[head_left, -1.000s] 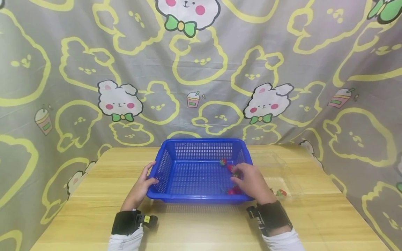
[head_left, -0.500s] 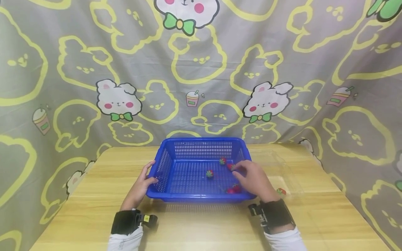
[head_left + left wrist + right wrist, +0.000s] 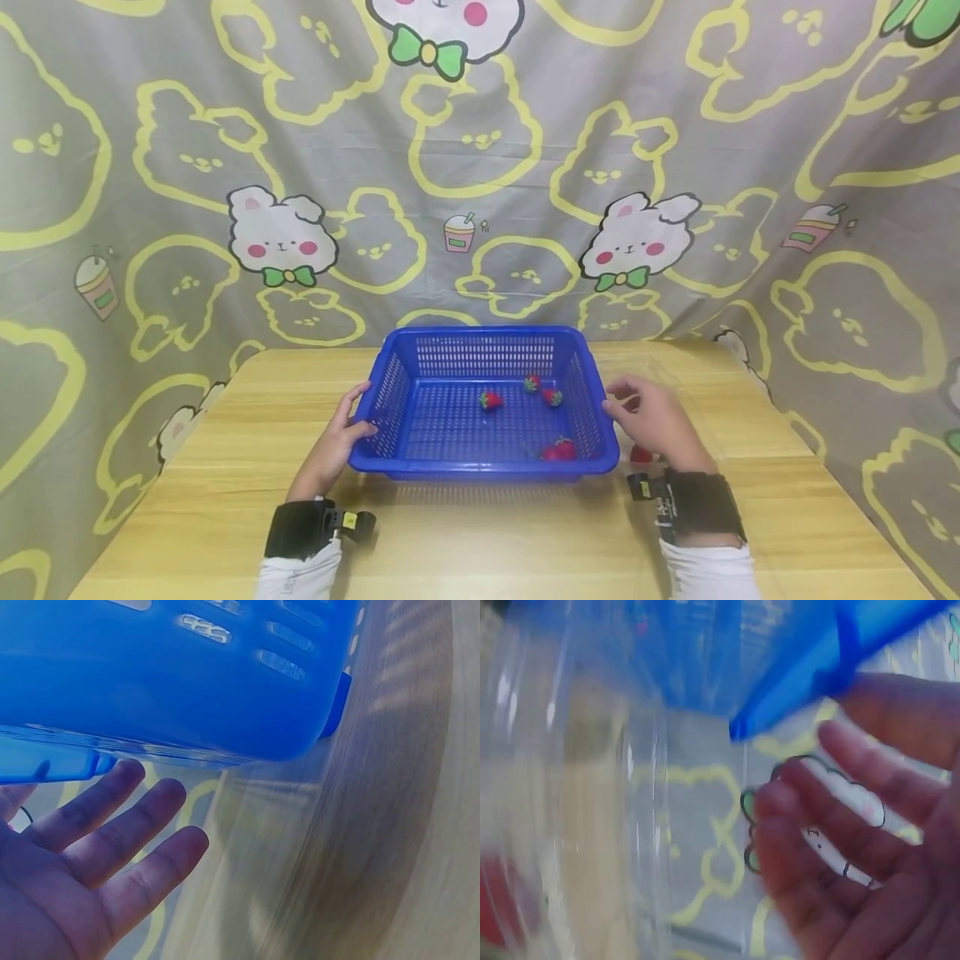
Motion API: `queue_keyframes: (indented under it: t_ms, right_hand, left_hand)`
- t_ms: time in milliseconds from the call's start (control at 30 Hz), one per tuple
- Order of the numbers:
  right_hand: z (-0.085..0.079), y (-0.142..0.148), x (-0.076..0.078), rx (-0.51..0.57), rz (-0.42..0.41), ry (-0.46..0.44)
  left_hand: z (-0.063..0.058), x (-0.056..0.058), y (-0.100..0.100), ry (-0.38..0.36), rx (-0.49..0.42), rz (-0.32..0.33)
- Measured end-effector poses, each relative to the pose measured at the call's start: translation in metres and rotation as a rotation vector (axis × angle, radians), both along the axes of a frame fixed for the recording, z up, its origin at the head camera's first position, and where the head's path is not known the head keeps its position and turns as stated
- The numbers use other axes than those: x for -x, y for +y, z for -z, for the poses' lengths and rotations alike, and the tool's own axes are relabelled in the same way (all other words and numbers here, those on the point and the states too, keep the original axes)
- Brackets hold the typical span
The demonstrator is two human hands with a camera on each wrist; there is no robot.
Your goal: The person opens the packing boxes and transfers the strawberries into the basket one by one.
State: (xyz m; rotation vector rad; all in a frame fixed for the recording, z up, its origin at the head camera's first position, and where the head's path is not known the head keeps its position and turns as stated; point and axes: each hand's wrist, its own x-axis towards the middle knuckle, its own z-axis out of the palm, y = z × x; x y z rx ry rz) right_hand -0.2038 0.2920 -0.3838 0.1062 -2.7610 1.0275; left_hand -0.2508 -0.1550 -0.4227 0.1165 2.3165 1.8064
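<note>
A blue slotted plastic basket [image 3: 480,467] stands on the table. My left hand [image 3: 335,437] rests at its left rim, thumb on the edge. The left wrist view shows straight, spread fingers [image 3: 150,874] beside the basket's outer wall. Just past the right rim hovers my right hand [image 3: 656,421], its fingers loosely bent and nothing between them. Inside the basket, one strawberry [image 3: 491,401] lies mid-floor, a pair [image 3: 532,383] sits toward the back right, and more strawberries [image 3: 562,450] lie in the front right corner.
A clear plastic container [image 3: 686,375] stands right of the basket, partly hidden by my right hand. Another strawberry [image 3: 641,454] shows there beneath the hand. Behind the wooden table [image 3: 480,542] hangs a patterned grey curtain [image 3: 525,167].
My right hand has left the basket's inside and moved right over its rim. A strawberry, now free of the hand, has rolled to mid-floor and turned. My left hand has stayed put.
</note>
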Motion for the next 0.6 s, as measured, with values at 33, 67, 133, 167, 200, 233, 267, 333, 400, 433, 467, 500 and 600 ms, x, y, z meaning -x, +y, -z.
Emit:
queue_keyframes:
  t_ms: [33,67,133,167,200,233,267,333,400,433,467,500,600]
  right_hand:
    - [0.000,0.005,-0.001,-0.006,0.001,-0.034]
    - [0.001,0.010,-0.002,-0.014,0.001,-0.064]
    - [0.002,0.019,-0.004,-0.021,0.003,-0.119]
    - [0.002,0.022,-0.005,-0.021,0.008,-0.144]
    - [0.003,0.026,-0.005,-0.023,0.012,-0.167]
    - [0.003,0.028,-0.006,-0.026,0.010,-0.185]
    - [0.004,0.031,-0.006,-0.029,0.006,-0.205]
    - [0.007,0.034,-0.006,-0.031,-0.010,-0.254]
    - [0.010,0.036,-0.005,-0.035,-0.032,-0.300]
    - [0.012,0.036,-0.004,-0.037,-0.044,-0.320]
    - [0.013,0.036,-0.004,-0.036,-0.051,-0.341]
    - [0.015,0.037,-0.004,-0.036,-0.058,-0.356]
    - [0.021,0.036,-0.003,-0.017,-0.052,-0.388]
  left_hand:
    - [0.000,0.000,0.000,0.002,0.001,0.000]
    - [-0.001,0.001,0.000,0.004,0.001,0.000]
    - [-0.001,0.001,0.000,0.010,0.002,0.002]
    - [0.000,0.001,0.000,0.012,0.001,0.002]
    - [0.000,0.001,0.000,0.012,-0.002,0.002]
    - [0.000,0.001,0.000,0.013,-0.004,0.001]
    - [0.000,0.001,0.000,0.013,-0.006,0.002]
    - [0.001,0.001,0.000,0.012,-0.013,0.001]
    - [0.001,0.000,0.000,0.013,-0.013,0.002]
    - [0.001,-0.001,0.000,0.014,-0.010,0.003]
    - [0.001,-0.001,0.000,0.016,-0.009,0.004]
    - [0.002,-0.001,0.000,0.017,-0.005,0.004]
    - [0.002,0.000,0.000,0.015,0.008,-0.004]
